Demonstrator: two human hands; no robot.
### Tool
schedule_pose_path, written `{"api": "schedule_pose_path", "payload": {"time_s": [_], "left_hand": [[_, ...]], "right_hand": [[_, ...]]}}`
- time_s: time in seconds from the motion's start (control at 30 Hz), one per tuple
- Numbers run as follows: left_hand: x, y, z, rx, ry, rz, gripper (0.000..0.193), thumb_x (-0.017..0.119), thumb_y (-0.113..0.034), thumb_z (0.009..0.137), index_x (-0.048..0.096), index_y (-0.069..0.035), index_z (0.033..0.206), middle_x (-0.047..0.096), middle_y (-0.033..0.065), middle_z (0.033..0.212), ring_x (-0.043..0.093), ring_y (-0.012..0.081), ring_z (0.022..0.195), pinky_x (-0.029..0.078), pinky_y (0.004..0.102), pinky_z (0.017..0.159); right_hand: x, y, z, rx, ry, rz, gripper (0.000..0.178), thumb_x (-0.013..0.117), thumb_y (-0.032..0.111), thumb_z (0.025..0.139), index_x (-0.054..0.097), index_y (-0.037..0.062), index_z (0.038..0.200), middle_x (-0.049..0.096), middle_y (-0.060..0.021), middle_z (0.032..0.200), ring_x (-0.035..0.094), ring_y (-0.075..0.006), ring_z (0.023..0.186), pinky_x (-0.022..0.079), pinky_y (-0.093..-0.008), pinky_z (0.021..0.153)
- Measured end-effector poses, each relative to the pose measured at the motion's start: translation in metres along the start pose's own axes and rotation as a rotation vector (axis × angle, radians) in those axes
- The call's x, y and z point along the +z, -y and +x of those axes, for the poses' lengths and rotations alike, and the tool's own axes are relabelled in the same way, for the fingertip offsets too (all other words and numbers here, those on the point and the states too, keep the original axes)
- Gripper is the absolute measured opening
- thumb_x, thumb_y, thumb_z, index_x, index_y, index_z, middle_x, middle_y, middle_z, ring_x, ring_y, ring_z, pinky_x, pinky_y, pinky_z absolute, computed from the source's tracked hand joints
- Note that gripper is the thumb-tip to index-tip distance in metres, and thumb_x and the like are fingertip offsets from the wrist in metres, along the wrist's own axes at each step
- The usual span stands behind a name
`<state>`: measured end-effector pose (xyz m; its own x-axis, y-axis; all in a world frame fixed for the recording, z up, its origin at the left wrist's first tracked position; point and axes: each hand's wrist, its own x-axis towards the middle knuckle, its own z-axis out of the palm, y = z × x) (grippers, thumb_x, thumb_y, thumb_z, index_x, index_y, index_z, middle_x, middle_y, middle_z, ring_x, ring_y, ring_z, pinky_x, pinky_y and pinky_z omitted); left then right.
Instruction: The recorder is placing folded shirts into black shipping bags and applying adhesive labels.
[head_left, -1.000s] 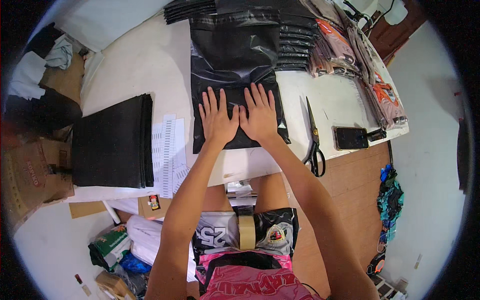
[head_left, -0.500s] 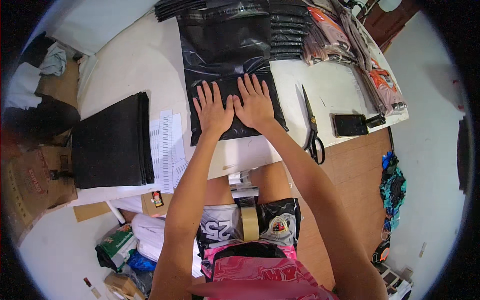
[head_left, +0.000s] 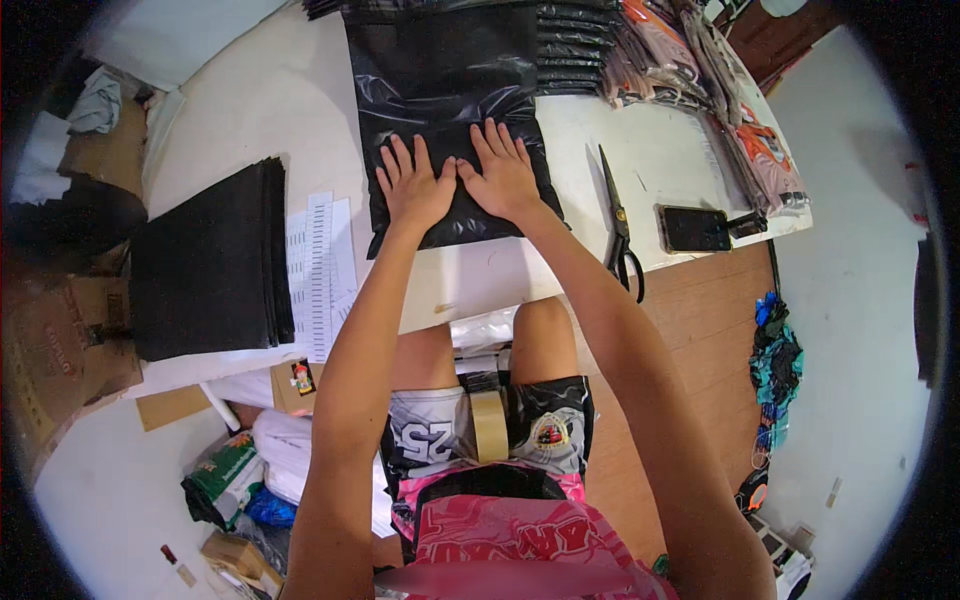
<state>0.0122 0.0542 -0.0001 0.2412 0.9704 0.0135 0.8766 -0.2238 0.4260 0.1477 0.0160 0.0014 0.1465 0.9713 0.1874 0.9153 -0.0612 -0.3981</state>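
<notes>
A shiny black plastic mailing bag point(head_left: 440, 85) lies on the white table in front of me, with creases across its surface. My left hand point(head_left: 415, 185) rests palm down on its lower part, fingers spread. Beside it my right hand point(head_left: 498, 175) also lies flat on the bag, fingers apart, the two thumbs nearly meeting. Neither hand grips anything. Right of the bag are black-handled scissors point(head_left: 617, 222), their blades pointing away from me. To the left, a stack of flat black bags or sheets point(head_left: 212, 262) partly covers some printed paper strips point(head_left: 320, 270).
A phone point(head_left: 694, 229) lies near the table's right edge. Folded black packages point(head_left: 570, 50) and clear-wrapped garments point(head_left: 768, 160) line the far right. A roll of tape point(head_left: 489, 425) sits between my thighs. A cardboard box point(head_left: 75, 340) stands at the left.
The whole view has shifted, so the table and things appear slightly higher and further left. Both hands stay flat on the bag's lower part, their pose nearly unchanged.
</notes>
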Motion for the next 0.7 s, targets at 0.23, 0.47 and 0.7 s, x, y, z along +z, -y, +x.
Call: {"api": "schedule_pose_path", "payload": {"time_s": [0.23, 0.47, 0.7], "left_hand": [[0.004, -0.001, -0.008, -0.041, -0.142, 0.013, 0.081, 0.036, -0.058, 0.092, 0.020, 0.000, 0.147, 0.007, 0.0227, 0.154, 0.006, 0.0361, 0.143, 0.006, 0.0442, 0.116], [-0.002, -0.006, -0.032, 0.006, -0.253, 0.118, 0.078, 0.038, -0.052, 0.092, 0.024, 0.005, 0.144, 0.010, 0.0229, 0.154, 0.007, 0.0353, 0.143, 0.006, 0.0471, 0.115], [-0.003, 0.010, -0.065, 0.560, -0.168, -0.001, 0.050, 0.044, -0.023, 0.093, 0.040, -0.001, 0.138, 0.027, 0.0236, 0.148, 0.022, 0.0417, 0.138, 0.018, 0.0532, 0.112]], "right_hand": [[0.002, 0.008, -0.011, 0.053, -0.243, -0.160, 0.077, 0.041, 0.054, 0.088, 0.035, -0.0010, 0.141, 0.029, -0.0223, 0.148, 0.022, -0.0329, 0.140, 0.012, -0.0462, 0.115], [-0.006, 0.013, -0.027, 0.087, -0.133, -0.128, 0.080, 0.033, 0.058, 0.088, 0.031, 0.0011, 0.143, 0.022, -0.0243, 0.150, 0.016, -0.0352, 0.142, 0.004, -0.0479, 0.115], [-0.005, 0.011, -0.055, -0.150, -0.119, -0.099, 0.064, 0.036, 0.044, 0.092, 0.037, 0.0033, 0.141, 0.029, -0.0215, 0.148, 0.022, -0.0363, 0.139, 0.009, -0.0515, 0.114]]}}
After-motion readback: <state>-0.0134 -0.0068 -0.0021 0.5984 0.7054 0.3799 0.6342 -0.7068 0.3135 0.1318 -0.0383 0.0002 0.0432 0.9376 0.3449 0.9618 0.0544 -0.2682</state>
